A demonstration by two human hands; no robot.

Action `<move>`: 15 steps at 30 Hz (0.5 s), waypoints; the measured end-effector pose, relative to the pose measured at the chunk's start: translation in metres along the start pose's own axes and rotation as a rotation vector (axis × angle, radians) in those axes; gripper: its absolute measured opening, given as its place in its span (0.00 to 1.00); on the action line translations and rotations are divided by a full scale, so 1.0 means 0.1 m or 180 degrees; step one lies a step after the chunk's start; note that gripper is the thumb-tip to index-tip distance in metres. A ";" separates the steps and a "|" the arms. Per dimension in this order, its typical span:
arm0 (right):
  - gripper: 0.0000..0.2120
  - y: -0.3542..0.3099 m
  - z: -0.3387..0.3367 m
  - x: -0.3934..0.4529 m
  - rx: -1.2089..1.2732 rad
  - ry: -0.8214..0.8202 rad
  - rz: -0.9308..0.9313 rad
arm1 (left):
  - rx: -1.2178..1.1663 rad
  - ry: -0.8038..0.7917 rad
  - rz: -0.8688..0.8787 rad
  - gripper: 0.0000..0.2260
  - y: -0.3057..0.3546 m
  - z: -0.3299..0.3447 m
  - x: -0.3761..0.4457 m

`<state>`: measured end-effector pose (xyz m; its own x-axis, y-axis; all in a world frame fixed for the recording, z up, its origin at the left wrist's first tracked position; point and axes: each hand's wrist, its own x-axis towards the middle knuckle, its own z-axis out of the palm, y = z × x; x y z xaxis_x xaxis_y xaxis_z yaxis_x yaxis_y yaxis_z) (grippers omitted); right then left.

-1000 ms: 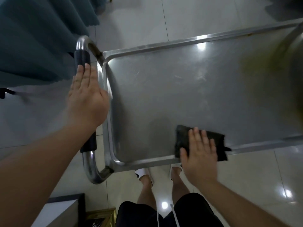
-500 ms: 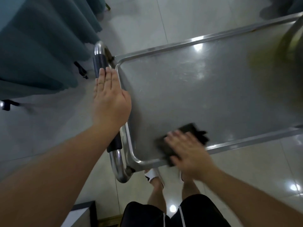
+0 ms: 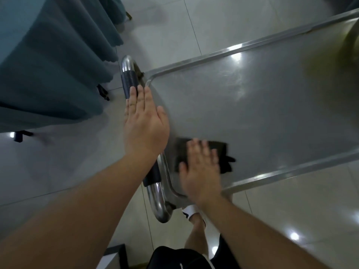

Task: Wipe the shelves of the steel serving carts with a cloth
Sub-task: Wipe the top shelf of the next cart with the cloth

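Note:
The steel cart's top shelf (image 3: 252, 105) fills the right half of the view, with a raised rim. A dark folded cloth (image 3: 219, 152) lies flat on the shelf near its near-left corner. My right hand (image 3: 200, 171) presses on the cloth with straight fingers and is blurred by motion. My left hand (image 3: 144, 123) rests flat, fingers straight, on the cart's handle (image 3: 129, 78), a steel tube with a black grip at the shelf's left end.
Teal curtains (image 3: 48, 65) hang at the left, close to the handle. Glossy pale floor tiles (image 3: 194, 26) surround the cart. My legs and a white sandal (image 3: 189, 211) stand below the shelf's near corner. A yellowish blurred object (image 3: 347, 41) sits at the far right.
My right hand slid the cloth leftward along the near rim toward the near-left corner. The view shifted, so the cart and my left hand on the handle sit further right.

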<state>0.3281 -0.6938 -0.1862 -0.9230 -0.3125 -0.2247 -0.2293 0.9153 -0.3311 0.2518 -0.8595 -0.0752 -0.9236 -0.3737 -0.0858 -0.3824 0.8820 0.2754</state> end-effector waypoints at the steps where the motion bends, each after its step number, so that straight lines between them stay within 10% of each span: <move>1: 0.33 -0.18 0.07 -0.05 0.0003 -0.0191 -0.0473 | 0.0014 0.0007 -0.0005 0.28 -0.01 0.01 0.00; 8: 0.31 0.55 -0.16 0.39 -0.0441 -0.0679 -0.2507 | 0.0098 0.0028 -0.0022 0.28 -0.04 0.07 0.02; 15: 0.32 2.30 -1.03 1.44 -0.0344 0.0474 0.0511 | 0.0060 0.0026 -0.0134 0.27 0.02 0.05 0.02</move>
<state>0.1103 -0.5023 -0.2001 -0.9838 -0.1273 -0.1264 -0.1003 0.9746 -0.2003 0.2495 -0.8572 -0.0796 -0.9064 -0.4129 -0.0890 -0.4215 0.8707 0.2536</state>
